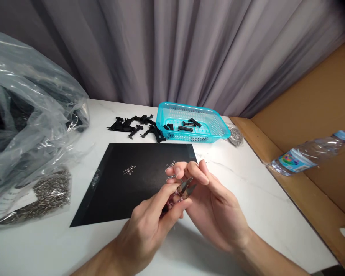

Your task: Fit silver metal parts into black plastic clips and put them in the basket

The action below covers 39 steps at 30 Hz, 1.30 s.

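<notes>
My left hand point(149, 218) is closed around a small tool with two pointed metal jaws, seemingly pliers point(185, 187). The jaws stand apart and point up toward my right hand point(218, 207). Most of the handle is hidden in the left fist. Palm turned up and fingers loosely bent, my right hand is cupped beside the jaws, with nothing visible in it. Just beyond the fingers, a small pile of thin metal pieces point(170, 165) lies partly covered on the black mat point(112, 199). Another little heap of bent wire pieces point(129, 170) rests farther left on the mat.
Behind the mat stands a blue plastic basket point(224, 133) with several black parts inside. More black plastic parts point(136, 128) lie left of it. A large clear bag point(31, 88) and a bag of metal pieces point(53, 188) fill the left. Cardboard point(313, 103) and a bottle point(313, 153) border the right.
</notes>
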{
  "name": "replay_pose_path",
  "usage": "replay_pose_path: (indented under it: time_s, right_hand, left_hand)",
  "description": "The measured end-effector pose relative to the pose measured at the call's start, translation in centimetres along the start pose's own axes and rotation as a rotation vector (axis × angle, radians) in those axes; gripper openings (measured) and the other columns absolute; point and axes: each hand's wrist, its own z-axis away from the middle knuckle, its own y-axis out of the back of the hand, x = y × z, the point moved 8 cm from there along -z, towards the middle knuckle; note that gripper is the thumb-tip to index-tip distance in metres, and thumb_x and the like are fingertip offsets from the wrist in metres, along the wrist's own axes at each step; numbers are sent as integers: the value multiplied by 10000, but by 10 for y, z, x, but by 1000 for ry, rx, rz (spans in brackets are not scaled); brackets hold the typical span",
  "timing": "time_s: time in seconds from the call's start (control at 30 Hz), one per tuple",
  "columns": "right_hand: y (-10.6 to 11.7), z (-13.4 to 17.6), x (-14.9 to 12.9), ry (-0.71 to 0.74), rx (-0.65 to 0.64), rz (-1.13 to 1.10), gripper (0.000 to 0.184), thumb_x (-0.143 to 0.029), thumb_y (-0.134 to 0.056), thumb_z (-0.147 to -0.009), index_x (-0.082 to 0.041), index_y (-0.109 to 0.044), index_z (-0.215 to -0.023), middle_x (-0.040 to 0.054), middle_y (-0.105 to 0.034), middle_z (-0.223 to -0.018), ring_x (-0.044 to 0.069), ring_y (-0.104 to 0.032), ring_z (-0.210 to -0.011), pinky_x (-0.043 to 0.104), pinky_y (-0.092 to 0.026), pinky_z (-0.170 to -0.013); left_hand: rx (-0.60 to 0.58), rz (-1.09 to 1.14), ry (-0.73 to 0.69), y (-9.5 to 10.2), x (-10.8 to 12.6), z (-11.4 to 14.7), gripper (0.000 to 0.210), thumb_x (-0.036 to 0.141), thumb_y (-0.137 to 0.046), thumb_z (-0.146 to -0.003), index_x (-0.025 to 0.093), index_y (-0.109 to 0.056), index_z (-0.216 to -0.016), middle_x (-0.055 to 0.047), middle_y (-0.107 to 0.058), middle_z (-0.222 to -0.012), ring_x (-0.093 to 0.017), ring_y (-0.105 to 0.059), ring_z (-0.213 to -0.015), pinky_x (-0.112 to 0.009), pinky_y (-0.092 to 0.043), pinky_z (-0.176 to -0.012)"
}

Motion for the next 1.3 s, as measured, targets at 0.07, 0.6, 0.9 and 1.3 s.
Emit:
replay_pose_path:
  time_s: [0.07,0.6,0.9,1.3]
  right_hand:
    - [-1,0,0,-2,-5,4,389,-432,-545,-1057,-217,-504,-734,48,-606,-1054,190,-556,-1114,276,-487,-786]
    - [1,0,2,0,-10,43,386,-463,-542,-1053,-217,-491,-761,52,-601,-1059,183,-543,-981,261,-393,-615]
    - [4,0,3,-9,14,55,380,-468,-551,-1047,-215,-496,-769,51,-604,-1085,170,-532,-934,260,-397,-623]
    - [6,2,4,-25,39,64,389,-504,-567,-1031,-219,-502,-775,53,-597,-1131,167,-521,-903,262,-415,-641]
  left_hand:
    - [17,-4,-15,1,1,1,211,235,-577,-1049,227,-581,-1259,67,-621,-709,-66,-603,-558,-115,-550,-642]
    - [30,2,16,-1,-2,0,138,201,-592,-1038,243,-628,-1164,75,-599,-695,-53,-590,-547,-95,-536,-614]
    - [72,-32,-37,1,3,-2,220,194,-591,-1037,224,-599,-1255,58,-617,-755,-54,-600,-583,-96,-538,-663]
    - [74,-24,-22,1,3,0,164,168,-606,-1018,223,-627,-1171,47,-629,-748,-78,-605,-584,-138,-540,-630]
